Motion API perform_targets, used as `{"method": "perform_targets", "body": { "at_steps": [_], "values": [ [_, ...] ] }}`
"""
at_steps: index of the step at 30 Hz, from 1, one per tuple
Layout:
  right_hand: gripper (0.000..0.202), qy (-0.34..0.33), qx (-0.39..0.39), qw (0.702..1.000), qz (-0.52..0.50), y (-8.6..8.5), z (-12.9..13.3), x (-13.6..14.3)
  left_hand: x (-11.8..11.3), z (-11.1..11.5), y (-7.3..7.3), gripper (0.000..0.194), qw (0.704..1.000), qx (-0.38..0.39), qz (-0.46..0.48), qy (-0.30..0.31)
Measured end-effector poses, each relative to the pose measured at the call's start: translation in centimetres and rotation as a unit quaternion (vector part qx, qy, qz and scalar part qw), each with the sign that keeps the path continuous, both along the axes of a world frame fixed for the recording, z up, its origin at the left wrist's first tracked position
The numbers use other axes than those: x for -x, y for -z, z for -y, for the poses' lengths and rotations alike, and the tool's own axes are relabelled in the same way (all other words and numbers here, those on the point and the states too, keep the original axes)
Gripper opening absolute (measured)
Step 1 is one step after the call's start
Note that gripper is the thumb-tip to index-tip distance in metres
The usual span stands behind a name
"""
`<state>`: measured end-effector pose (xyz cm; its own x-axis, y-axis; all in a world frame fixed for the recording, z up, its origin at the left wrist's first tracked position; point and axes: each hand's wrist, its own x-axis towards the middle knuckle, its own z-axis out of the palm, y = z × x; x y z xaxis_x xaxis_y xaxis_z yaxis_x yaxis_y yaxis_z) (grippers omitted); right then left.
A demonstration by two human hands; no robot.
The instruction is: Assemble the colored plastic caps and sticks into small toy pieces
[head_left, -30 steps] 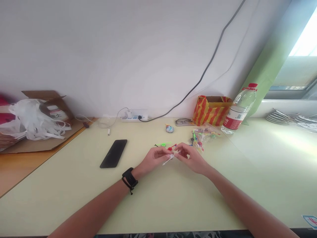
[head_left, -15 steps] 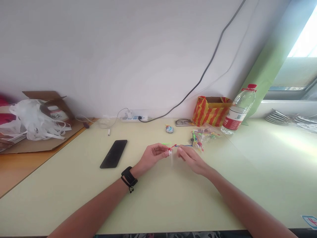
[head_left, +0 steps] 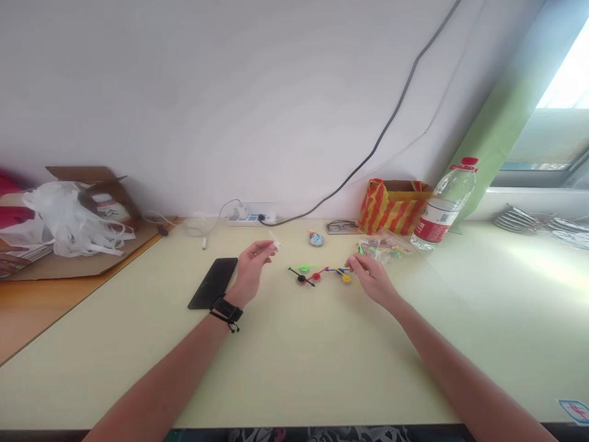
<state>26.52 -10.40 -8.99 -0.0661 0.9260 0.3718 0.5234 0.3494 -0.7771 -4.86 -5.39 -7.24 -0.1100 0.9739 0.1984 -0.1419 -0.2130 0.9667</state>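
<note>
My left hand (head_left: 251, 265) is raised above the table to the right of the phone. Its thumb and fingertips pinch a small white plastic arrow spinner (head_left: 277, 244), its thin pointer angled up. My right hand (head_left: 373, 279) is closed beside the spinners, its fingertips near the blue spinner (head_left: 340, 271); whatever they hold is too small to make out. Along the table between the hands lie a black spinner (head_left: 301, 279), a green spinner (head_left: 304, 269), a red spinner (head_left: 316, 277) and a yellow spinner (head_left: 346, 279).
A clear bag (head_left: 385, 248) of coloured pieces lies behind my right hand. Farther back stand a striped bag (head_left: 389, 205) and a water bottle (head_left: 442, 212). Glasses (head_left: 341, 226), a small round tin (head_left: 316, 239), a power strip (head_left: 252, 219) and a black phone (head_left: 212, 283) are also here.
My left hand has moved left and up with the white spinner, away from the row. My right hand has shifted slightly right. The coloured spinners between them now show fully.
</note>
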Motion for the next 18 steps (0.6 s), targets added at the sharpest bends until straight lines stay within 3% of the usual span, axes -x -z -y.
{"method": "perform_targets", "body": {
  "at_steps": [5, 10, 13, 18],
  "values": [
    [0.034, 0.056, -0.042, 0.995, 0.066, 1.0, -1.0, -1.2, 2.7, -1.9, 0.5, 0.039, 0.998, 0.057, 0.008, -0.013],
    [0.02, 0.035, -0.054, 0.985, 0.161, 2.1, -1.1, -1.4, 2.6, -2.4, 2.4, 0.038, 0.985, 0.1, -0.121, 0.071],
    [0.017, 0.008, -0.057, 0.974, 0.22, 2.5, -0.9, -1.1, 1.8, -2.2, 3.4, 0.037, 0.966, 0.035, -0.227, 0.117],
    [0.025, -0.042, -0.03, 0.968, 0.245, 2.3, 0.0, 0.3, 1.1, -1.8, 3.8, 0.039, 0.942, -0.041, -0.324, 0.077]
  ]
}}
